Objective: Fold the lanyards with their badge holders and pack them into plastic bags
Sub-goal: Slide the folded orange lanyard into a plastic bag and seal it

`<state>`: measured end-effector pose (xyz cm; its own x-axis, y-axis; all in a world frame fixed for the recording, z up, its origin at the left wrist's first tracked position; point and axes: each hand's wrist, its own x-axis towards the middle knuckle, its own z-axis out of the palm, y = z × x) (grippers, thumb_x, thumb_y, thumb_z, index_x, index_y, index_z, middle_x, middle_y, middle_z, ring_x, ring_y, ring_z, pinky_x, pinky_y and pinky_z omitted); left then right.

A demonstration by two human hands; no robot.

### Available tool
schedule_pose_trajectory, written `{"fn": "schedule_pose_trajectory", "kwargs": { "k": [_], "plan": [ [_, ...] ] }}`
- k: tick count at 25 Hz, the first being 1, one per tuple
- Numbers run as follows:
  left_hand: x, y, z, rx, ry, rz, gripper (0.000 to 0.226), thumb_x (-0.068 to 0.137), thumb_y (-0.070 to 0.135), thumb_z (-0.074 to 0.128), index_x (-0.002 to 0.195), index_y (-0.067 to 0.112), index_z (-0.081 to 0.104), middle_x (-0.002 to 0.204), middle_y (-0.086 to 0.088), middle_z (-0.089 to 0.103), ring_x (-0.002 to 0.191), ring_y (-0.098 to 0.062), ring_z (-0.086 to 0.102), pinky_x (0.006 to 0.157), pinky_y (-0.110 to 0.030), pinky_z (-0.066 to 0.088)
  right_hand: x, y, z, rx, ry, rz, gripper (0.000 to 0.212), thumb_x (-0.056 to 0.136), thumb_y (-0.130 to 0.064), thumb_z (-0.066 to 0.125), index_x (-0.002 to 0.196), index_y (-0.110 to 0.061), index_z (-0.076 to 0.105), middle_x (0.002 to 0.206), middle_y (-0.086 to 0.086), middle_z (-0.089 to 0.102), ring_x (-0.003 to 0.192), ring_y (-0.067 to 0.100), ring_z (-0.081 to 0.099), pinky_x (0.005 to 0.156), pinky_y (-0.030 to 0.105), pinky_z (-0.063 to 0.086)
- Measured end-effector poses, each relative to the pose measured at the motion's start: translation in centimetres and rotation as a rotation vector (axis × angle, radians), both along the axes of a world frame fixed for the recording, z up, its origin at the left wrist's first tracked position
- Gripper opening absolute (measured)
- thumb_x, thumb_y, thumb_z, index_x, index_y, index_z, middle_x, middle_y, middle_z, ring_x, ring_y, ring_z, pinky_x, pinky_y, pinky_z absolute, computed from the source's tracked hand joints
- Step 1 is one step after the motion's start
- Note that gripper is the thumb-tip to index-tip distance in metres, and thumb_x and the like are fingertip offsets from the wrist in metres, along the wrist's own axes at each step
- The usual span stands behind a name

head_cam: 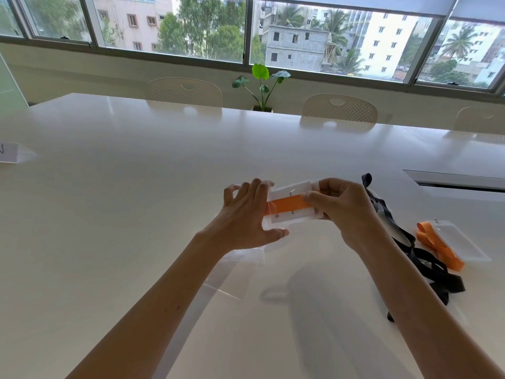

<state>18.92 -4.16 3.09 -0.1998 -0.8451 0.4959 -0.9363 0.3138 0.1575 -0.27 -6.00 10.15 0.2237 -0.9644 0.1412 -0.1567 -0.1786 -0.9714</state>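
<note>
Orange lanyard (292,202) lies folded against its badge holder (293,199), which I see pinched by my right hand (341,207) above the table (136,187). My left hand (246,214) grips the plastic bag's (269,214) mouth around the holder's near end. Right of my right hand lie a black lanyard (426,258) and another orange lanyard (440,246).

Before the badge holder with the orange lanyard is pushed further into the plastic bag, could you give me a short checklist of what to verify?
1. Right hand grips the badge holder: ok.
2. Orange lanyard lies folded flat against the holder, no loop hanging out: ok.
3. Left hand holds the plastic bag at the holder's end: ok.
4. Bag mouth fully open round the holder: cannot tell, film is clear.
5. Next pieces, black lanyard and second orange set, wait on the table: ok.
</note>
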Motion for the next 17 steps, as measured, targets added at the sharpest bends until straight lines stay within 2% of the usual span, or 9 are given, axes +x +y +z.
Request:
{"fn": "schedule_pose_trajectory", "kwargs": {
  "k": [2, 4, 7, 10, 12, 14, 15, 17],
  "plan": [
    [-0.3, 0.1, 0.0, 0.010, 0.034, -0.034, 0.089, 0.066, 0.072, 0.054, 0.130, 0.013, 0.033, 0.118, -0.001, 0.045, 0.104, -0.015, 0.046, 0.099, -0.041, 0.026, -0.2, -0.5, 0.0, 0.119, -0.064, 0.047, 0.005, 0.077, -0.002, 0.071, 0.079, -0.005, 0.069, 0.067, 0.003, 0.071, 0.061, 0.014, 0.069, 0.059, 0.025, 0.058],
    [-0.5, 0.1, -0.2, 0.014, 0.048, -0.058, 0.089, 0.066, 0.073, 0.054, 0.129, 0.015, 0.032, 0.118, 0.000, 0.044, 0.102, -0.014, 0.045, 0.098, -0.040, 0.027, -0.2, -0.7, -0.1, 0.205, -0.071, 0.089, 0.009, 0.077, -0.003, 0.071, 0.085, 0.000, 0.069, 0.073, 0.008, 0.071, 0.065, 0.016, 0.070, 0.060, 0.022, 0.057],
    [-0.9, 0.0, -0.4, 0.004, 0.035, -0.084, 0.089, 0.067, 0.073, 0.055, 0.130, 0.015, 0.031, 0.120, 0.000, 0.044, 0.103, -0.014, 0.045, 0.095, -0.039, 0.029, 0.2, -0.7, -0.7, 0.288, -0.053, 0.107, 0.019, 0.075, -0.005, 0.074, 0.091, 0.003, 0.068, 0.078, 0.010, 0.072, 0.069, 0.017, 0.070, 0.067, 0.025, 0.059],
    [-1.2, -0.1, -0.4, -0.010, 0.033, -0.095, 0.088, 0.067, 0.070, 0.058, 0.130, 0.014, 0.034, 0.122, -0.001, 0.046, 0.104, -0.017, 0.047, 0.091, -0.038, 0.032, 0.8, -0.6, -1.4, 0.301, -0.032, 0.064, 0.023, 0.071, -0.006, 0.078, 0.085, -0.006, 0.059, 0.078, 0.009, 0.067, 0.074, 0.021, 0.067, 0.078, 0.033, 0.055],
    [-1.5, 0.0, -0.5, -0.016, 0.043, -0.090, 0.089, 0.066, 0.070, 0.059, 0.131, 0.013, 0.034, 0.121, -0.002, 0.047, 0.103, -0.018, 0.048, 0.087, -0.034, 0.030, 1.2, -0.5, -1.9, 0.302, -0.025, 0.071, 0.028, 0.071, -0.008, 0.079, 0.080, -0.011, 0.052, 0.074, 0.007, 0.064, 0.067, 0.018, 0.066, 0.070, 0.032, 0.057],
    [-1.9, 0.0, -0.4, 0.013, 0.055, -0.085, 0.094, 0.065, 0.073, 0.059, 0.133, 0.015, 0.030, 0.123, -0.002, 0.047, 0.105, -0.019, 0.048, 0.084, -0.033, 0.027, 1.6, -0.2, -2.3, 0.298, -0.037, 0.109, 0.029, 0.073, -0.008, 0.078, 0.076, -0.013, 0.050, 0.062, 0.003, 0.062, 0.052, 0.012, 0.062, 0.048, 0.025, 0.053],
    [-2.1, 0.1, -0.2, 0.064, 0.084, -0.085, 0.098, 0.064, 0.075, 0.060, 0.135, 0.017, 0.025, 0.126, -0.001, 0.045, 0.108, -0.018, 0.046, 0.084, -0.033, 0.026, 1.7, -0.2, -2.5, 0.283, -0.034, 0.122, 0.027, 0.075, -0.008, 0.077, 0.074, -0.013, 0.050, 0.057, 0.001, 0.060, 0.046, 0.010, 0.059, 0.042, 0.021, 0.048],
    [-1.7, 0.4, 0.9, 0.265, 0.241, -0.134, 0.099, 0.062, 0.076, 0.062, 0.137, 0.028, 0.019, 0.125, 0.002, 0.046, 0.110, -0.015, 0.044, 0.086, -0.033, 0.029, 1.8, -0.3, -2.5, 0.235, -0.009, 0.147, 0.024, 0.076, -0.005, 0.075, 0.072, -0.011, 0.052, 0.054, 0.002, 0.059, 0.043, 0.009, 0.056, 0.041, 0.019, 0.046]
  ]
}}
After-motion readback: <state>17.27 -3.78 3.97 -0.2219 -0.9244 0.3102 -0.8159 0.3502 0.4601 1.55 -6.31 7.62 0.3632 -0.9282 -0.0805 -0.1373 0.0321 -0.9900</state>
